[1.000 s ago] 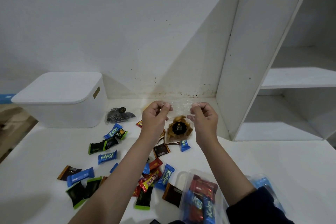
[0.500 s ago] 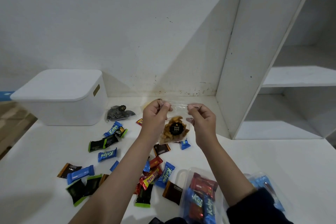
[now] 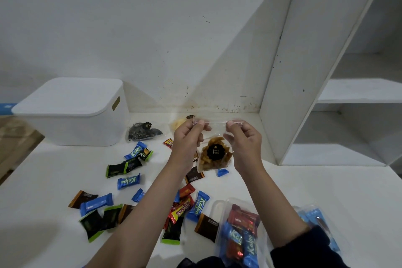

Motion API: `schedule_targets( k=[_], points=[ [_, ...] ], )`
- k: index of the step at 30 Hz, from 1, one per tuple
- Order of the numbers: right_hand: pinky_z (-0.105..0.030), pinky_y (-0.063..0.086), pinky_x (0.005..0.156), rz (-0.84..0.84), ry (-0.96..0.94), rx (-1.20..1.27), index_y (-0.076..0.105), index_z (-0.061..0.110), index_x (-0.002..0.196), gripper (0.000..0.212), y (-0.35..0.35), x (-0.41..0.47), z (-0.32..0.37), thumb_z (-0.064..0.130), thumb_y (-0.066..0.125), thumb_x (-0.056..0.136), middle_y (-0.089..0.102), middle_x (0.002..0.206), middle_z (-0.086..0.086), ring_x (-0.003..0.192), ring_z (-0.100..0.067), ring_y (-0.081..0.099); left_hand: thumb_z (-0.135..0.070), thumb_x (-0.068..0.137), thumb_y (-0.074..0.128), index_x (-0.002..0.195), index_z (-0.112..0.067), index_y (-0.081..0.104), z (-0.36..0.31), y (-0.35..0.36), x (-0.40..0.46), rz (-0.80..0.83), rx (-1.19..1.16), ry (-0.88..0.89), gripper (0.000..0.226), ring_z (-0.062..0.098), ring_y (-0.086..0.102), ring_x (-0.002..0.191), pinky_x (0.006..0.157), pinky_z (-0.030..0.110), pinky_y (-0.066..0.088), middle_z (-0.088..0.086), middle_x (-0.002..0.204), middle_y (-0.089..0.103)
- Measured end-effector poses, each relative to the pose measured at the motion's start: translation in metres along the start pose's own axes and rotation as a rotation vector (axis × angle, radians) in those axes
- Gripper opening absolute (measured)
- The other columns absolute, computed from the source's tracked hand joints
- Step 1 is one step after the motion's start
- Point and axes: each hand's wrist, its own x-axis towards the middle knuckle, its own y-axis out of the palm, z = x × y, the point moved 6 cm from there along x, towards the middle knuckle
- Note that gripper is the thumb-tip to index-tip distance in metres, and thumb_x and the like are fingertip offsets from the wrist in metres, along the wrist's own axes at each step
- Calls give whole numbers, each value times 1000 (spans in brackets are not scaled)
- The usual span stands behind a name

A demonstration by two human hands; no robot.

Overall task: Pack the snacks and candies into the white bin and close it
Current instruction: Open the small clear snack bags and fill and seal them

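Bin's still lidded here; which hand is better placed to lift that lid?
Probably the left hand: the white bin sits on its side, lid on. The right hand is farther away and could keep pinching the snack bag alone.

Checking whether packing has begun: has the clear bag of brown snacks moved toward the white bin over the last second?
No. The clear bag of brown snacks remains held up between both hands, right of the closed white bin, no nearer it.

both forearms reached forward, raised; left hand [image 3: 188, 137] and right hand [image 3: 244, 143] each pinched with curled fingers, slightly apart.
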Motion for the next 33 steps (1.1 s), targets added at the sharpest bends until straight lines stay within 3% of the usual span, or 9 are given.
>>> schedule_targets(
  k=[6, 13, 20, 28, 33],
  points=[
    [-26, 54, 75, -2, 18, -12, 67, 11, 77, 13, 1, -4, -1, 10, 62, 90, 62, 70, 8, 73, -7, 61, -5, 89, 59, 87, -11, 63, -9, 7, -4, 43, 62, 58, 7, -5, 55, 52, 55, 6, 42, 5, 78, 64],
    [-27, 54, 74, 19, 43, 0, 67, 9, 81, 10, 5, -7, -6, 11, 62, 90, 62, 73, 4, 76, -10, 61, -3, 87, 61, 80, -15, 65, -8, 2, 0, -10, 98, 92, 14, 0, 63, 66, 69, 13, 50, -5, 67, 64],
    [-42, 54, 82, 147, 23, 2, 67, 12, 83, 6, 11, -7, -3, 8, 64, 87, 67, 70, 11, 77, -10, 61, 0, 88, 57, 80, -9, 62, -17, 3, -2, 6, 88, 93, 13, -6, 55, 54, 56, 6, 42, 1, 67, 58],
    [-38, 53, 82, 104, 13, -51, 69, 20, 74, 16, 14, -7, 1, 9, 67, 86, 69, 68, 8, 76, -11, 63, -1, 89, 57, 78, -12, 62, -14, 3, -2, 14, 56, 54, 16, -3, 50, 48, 54, 6, 40, 0, 66, 57],
    [-43, 54, 85, 90, 4, -72, 69, 17, 78, 12, 14, -8, 3, 10, 65, 87, 68, 71, 7, 77, -10, 63, -5, 89, 58, 79, -14, 62, -12, 2, -2, 24, 61, 53, 14, -3, 51, 51, 56, 8, 40, -2, 68, 58]
  ],
)
